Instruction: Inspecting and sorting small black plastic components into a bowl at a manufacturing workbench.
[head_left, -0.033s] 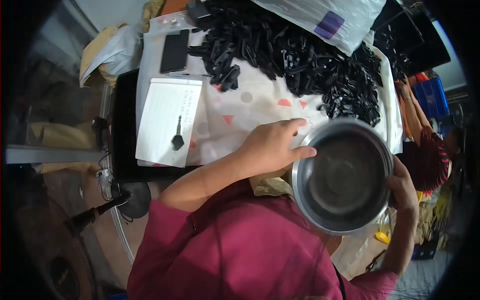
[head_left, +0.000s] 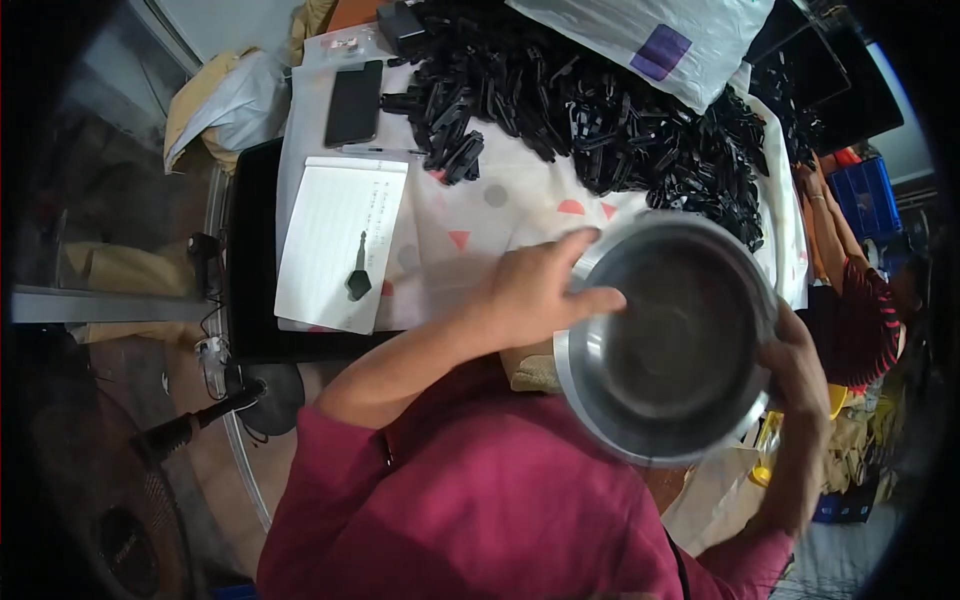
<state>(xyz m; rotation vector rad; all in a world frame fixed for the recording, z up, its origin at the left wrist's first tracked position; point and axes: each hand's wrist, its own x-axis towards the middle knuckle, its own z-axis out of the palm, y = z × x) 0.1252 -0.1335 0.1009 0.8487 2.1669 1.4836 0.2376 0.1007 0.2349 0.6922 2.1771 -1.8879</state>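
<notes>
In front of my body I hold a round, deep metal bowl (head_left: 665, 340), its open top turned toward me. Nothing shows inside it but its grey, shiny wall and bottom. My left hand (head_left: 535, 290) is at the left rim, thumb over the edge and index finger along the far side; its other fingers are hidden. On the right side, my right hand (head_left: 798, 360) grips the rim with its thumb on top, the fingers partly behind the bowl. Just beyond the bowl, a heap of small black plastic parts (head_left: 610, 130) lies on a table with a patterned white cover (head_left: 490, 230).
A lined notepad (head_left: 330, 240) with a dark pointed piece (head_left: 359, 268) on it lies at left, below a black phone (head_left: 353, 103). A white plastic bag (head_left: 600, 30) rests across the far heap. At right, another person's arm (head_left: 830, 215) reaches toward black parts.
The bowl has shifted slightly left and toward the far side, tilting a little. Both my hands have moved with it, blurred by motion.
</notes>
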